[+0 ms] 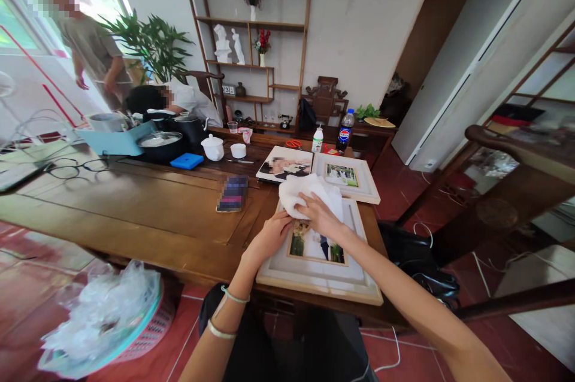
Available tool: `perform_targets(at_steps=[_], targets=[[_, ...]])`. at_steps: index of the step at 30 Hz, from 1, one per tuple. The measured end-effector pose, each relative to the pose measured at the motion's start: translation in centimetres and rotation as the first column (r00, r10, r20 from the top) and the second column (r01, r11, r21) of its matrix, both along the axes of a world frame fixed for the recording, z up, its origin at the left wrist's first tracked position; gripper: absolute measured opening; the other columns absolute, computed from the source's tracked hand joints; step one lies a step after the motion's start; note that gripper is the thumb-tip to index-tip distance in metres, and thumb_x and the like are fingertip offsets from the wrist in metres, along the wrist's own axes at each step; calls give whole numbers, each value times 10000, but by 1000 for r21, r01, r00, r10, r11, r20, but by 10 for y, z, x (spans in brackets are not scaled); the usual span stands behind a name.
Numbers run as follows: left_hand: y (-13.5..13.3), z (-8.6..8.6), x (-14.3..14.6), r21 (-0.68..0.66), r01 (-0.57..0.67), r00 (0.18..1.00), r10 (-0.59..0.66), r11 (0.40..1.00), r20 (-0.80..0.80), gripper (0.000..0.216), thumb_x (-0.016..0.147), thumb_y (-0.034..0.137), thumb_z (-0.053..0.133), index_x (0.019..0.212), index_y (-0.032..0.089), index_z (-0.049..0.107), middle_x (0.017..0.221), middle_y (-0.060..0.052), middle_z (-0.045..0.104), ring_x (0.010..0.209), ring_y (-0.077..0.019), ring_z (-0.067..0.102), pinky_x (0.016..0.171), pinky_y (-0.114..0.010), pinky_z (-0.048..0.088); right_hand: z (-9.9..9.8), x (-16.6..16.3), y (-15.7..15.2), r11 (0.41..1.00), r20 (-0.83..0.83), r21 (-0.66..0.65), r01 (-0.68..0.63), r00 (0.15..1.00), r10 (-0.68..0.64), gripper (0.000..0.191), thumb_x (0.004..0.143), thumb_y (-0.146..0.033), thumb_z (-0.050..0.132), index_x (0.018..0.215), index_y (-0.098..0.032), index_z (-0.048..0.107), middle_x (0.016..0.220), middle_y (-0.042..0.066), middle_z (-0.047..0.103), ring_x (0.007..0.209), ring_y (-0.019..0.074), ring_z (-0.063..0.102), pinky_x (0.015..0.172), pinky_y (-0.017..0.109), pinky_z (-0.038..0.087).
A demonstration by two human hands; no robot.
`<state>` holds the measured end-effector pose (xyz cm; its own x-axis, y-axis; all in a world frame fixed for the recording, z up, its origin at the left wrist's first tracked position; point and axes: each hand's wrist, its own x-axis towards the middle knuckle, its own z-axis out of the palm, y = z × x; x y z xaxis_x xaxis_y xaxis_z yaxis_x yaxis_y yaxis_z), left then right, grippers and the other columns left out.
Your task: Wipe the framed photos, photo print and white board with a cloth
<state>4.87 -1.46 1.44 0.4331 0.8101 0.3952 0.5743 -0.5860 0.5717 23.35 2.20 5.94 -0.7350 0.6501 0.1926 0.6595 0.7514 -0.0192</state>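
Note:
A white cloth (330, 191) lies bunched over the upper part of a pale picture frame (314, 286). My right hand (320, 214) presses on the cloth, fingers closed on its folds. At the frame's left edge, my left hand (269, 237) grips the border, its fingertips close to the cloth. The frame lies flat at the table's near right end; its photo (314, 244) is partly covered by the cloth and my right hand. Just beyond lie a second framed photo (345, 175) and a frameless photo print (284, 163).
On the wooden table (179, 208) are a phone (232, 193), a blue box (187, 161), a white teapot (212, 147), a cola bottle (345, 129) and a white bottle (317, 139). A basket (148, 328) of plastic bags stands on the floor. Two people are across the table.

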Motion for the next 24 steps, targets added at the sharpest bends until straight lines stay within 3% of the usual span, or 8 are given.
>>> perform_targets(at_steps=[8,17,20,24], targets=[[4,-8,-1,15,-16,1000,16,1000,-7,352,917,185,390,1214,188,579,1318,-90,547,1260,-210,465,1054,-406,383,6,21,-11,1000,17,2,26,1000,-26,582,675,62,433,1202,-154,555,1286,156,547,1311,232,363,1077,444,227],[1,-7,-1,-24,-47,998,46,999,-35,400,901,158,383,1266,195,543,1358,-76,513,1282,-200,442,1064,-409,377,27,91,-38,953,160,40,300,940,-302,624,628,81,399,1184,-126,590,1228,188,574,1202,280,491,1024,453,316],[0,-7,0,-12,-52,998,52,999,-26,397,900,159,386,1260,200,547,1350,-76,521,1274,-197,451,1064,-405,380,29,85,-58,955,154,12,296,943,-294,613,607,59,415,1163,-118,604,1208,184,588,1134,279,538,989,427,357],[2,-9,0,1,-38,999,38,999,-25,391,905,169,385,1259,198,548,1347,-80,524,1273,-198,452,1063,-408,383,27,56,-117,952,120,-84,293,952,-283,639,602,18,426,1199,-147,581,1252,162,572,1147,287,524,973,446,379]])
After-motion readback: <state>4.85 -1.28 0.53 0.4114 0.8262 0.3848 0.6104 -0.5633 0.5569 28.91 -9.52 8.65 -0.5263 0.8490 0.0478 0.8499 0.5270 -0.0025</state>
